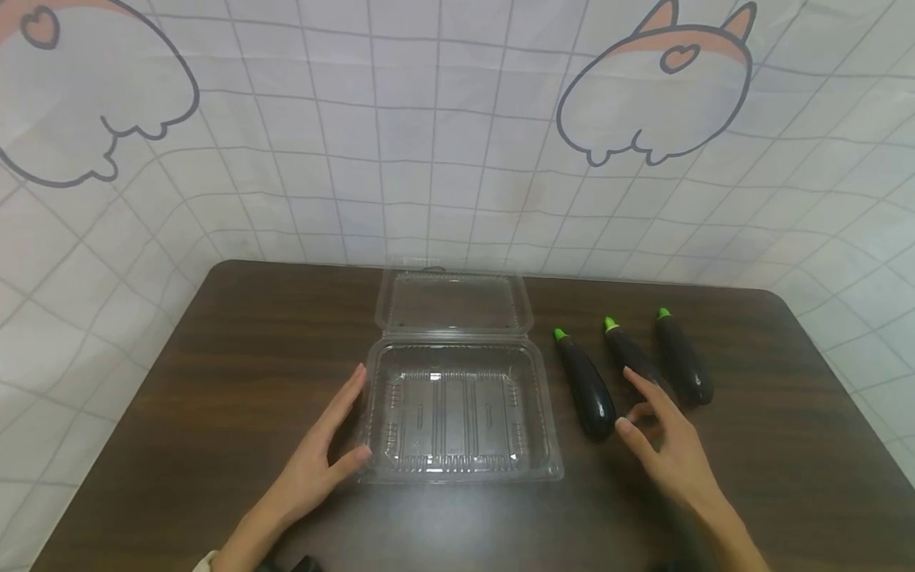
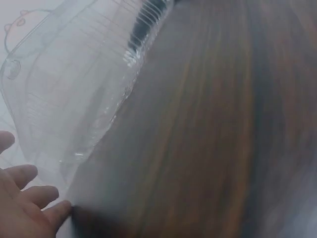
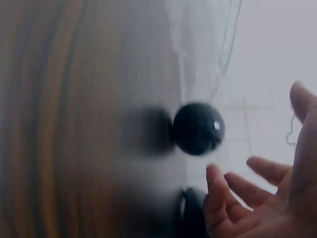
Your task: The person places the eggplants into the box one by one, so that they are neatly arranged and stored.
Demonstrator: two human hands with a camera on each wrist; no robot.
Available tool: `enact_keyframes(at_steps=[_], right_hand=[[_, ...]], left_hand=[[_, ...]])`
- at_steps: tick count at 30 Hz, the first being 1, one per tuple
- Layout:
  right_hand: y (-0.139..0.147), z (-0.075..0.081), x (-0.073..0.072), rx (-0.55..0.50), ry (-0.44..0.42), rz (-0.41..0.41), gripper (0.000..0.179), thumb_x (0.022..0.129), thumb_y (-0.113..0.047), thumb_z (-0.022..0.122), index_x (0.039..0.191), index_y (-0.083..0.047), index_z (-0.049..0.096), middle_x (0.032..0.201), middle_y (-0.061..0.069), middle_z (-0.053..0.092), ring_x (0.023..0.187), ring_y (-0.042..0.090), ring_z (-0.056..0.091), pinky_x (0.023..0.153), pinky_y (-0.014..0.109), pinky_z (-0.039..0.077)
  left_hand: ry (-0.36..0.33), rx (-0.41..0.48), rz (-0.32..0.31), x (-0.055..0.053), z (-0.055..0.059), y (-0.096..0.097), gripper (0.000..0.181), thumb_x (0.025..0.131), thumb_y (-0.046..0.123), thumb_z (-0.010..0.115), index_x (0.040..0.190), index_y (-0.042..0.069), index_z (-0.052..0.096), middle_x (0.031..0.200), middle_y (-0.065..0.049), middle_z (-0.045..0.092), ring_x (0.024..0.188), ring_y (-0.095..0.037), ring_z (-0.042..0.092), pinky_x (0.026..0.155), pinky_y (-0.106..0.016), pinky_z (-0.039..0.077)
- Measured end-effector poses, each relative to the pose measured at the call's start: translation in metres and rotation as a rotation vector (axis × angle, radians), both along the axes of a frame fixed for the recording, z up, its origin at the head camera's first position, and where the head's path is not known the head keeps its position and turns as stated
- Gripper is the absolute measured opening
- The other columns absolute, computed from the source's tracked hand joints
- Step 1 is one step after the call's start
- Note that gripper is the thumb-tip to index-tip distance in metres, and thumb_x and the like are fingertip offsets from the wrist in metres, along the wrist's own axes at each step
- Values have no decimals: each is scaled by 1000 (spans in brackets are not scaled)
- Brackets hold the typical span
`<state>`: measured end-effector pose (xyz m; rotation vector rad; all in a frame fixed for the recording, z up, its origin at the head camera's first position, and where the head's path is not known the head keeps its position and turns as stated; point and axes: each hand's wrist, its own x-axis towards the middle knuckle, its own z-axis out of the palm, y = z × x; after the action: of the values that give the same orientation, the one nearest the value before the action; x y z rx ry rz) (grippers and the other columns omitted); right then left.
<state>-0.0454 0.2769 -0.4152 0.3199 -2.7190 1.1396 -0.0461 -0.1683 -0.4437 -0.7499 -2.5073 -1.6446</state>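
Observation:
A transparent plastic clamshell box (image 1: 457, 421) lies open on the table, its lid (image 1: 453, 306) folded back toward the wall. At the box's left side is my left hand (image 1: 307, 469), fingers extended and thumb spread, fingertips right at the rim. Three dark eggplants with green stem ends lie right of the box: a left one (image 1: 586, 389), a middle one (image 1: 629, 349) and a right one (image 1: 684, 357). My right hand (image 1: 672, 453) hovers over the lower end of the middle eggplant, fingers loosely spread, thumb close to the left one. The right wrist view shows one eggplant's rounded end (image 3: 198, 129) before the fingers.
The dark wooden table (image 1: 214, 381) has rounded back corners. Behind it and at both sides hangs a white grid-patterned cloth (image 1: 443, 159) with cartoon animal drawings. A small black object (image 1: 307, 564) shows at the bottom edge, near the left forearm.

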Motion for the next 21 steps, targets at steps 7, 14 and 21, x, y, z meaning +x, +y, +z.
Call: enact_keyframes(at_steps=[7, 14, 21], right_hand=[[-11, -12, -5, -92, 9, -81, 52, 94, -14, 58, 143, -26, 43, 126, 4, 54, 76, 11, 54, 53, 25, 43], [-24, -23, -2, -190, -39, -137, 52, 95, -14, 59, 144, -17, 42, 127, 4, 54, 71, 11, 53, 57, 22, 43], [-32, -31, -2, -82, -113, -180, 63, 89, -29, 69, 144, -20, 40, 92, 4, 50, 66, 14, 48, 55, 24, 41]], left_hand=[[38, -22, -34, -2, -11, 2, 84, 87, 26, 68, 154, 12, 18, 160, -8, 9, 144, -34, 9, 100, -72, 14], [69, -41, -38, -3, -9, 4, 85, 84, 20, 70, 153, 11, 20, 160, -8, 9, 144, -35, 10, 103, -67, 14], [87, -48, -26, -3, -8, 2, 84, 82, 15, 69, 152, 9, 23, 159, -9, 10, 144, -33, 10, 104, -63, 15]])
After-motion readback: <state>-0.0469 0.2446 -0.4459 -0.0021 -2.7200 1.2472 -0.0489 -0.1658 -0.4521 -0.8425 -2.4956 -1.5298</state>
